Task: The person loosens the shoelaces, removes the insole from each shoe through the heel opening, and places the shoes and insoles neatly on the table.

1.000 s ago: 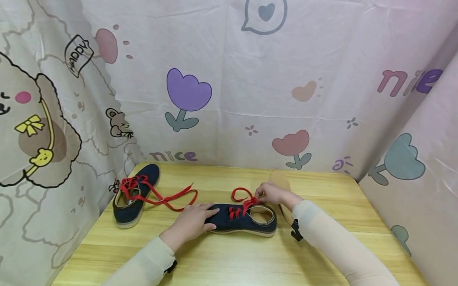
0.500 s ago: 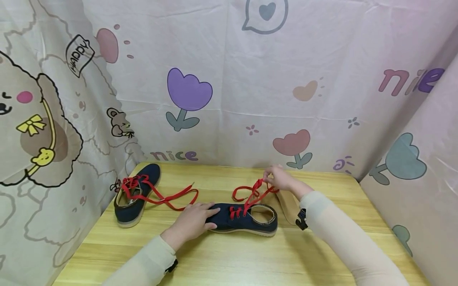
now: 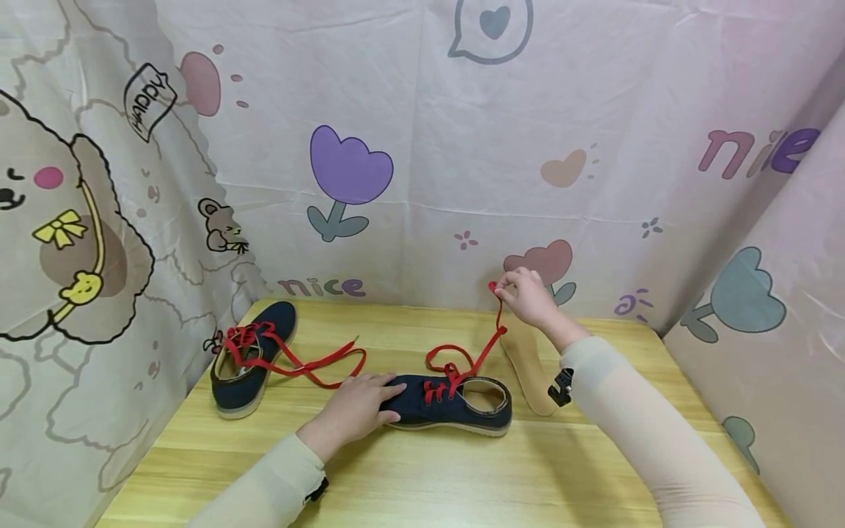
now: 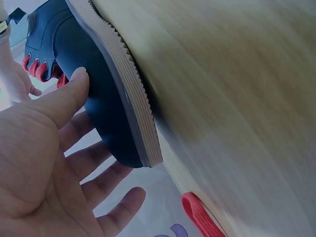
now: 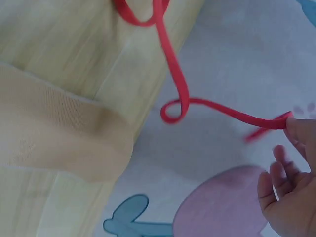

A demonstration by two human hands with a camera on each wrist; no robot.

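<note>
A dark blue shoe (image 3: 422, 411) with a pale sole lies sideways on the table, toe to the left. My left hand (image 3: 351, 407) holds its toe, thumb on the near side and fingers across to the far side; the left wrist view shows the thumb (image 4: 74, 94) against the upper. Above the table's back edge, my right hand (image 3: 531, 297) pinches a red shoelace (image 3: 487, 350) between thumb and fingertips. The lace rises from the shoe's eyelets, and in the right wrist view it has a small loop midway and a short free end beyond the fingers.
A second blue shoe (image 3: 247, 374) stands at the left, its red laces (image 3: 317, 364) trailing right across the table. A tan insole (image 3: 528, 367) lies behind and right of the near shoe. A printed curtain (image 3: 422, 161) hangs behind the wooden table (image 3: 436, 484).
My right hand has moved up and away from the shoe, drawing the red lace with it; the bunched lace has stretched out. My left hand and both shoes have stayed in place.
</note>
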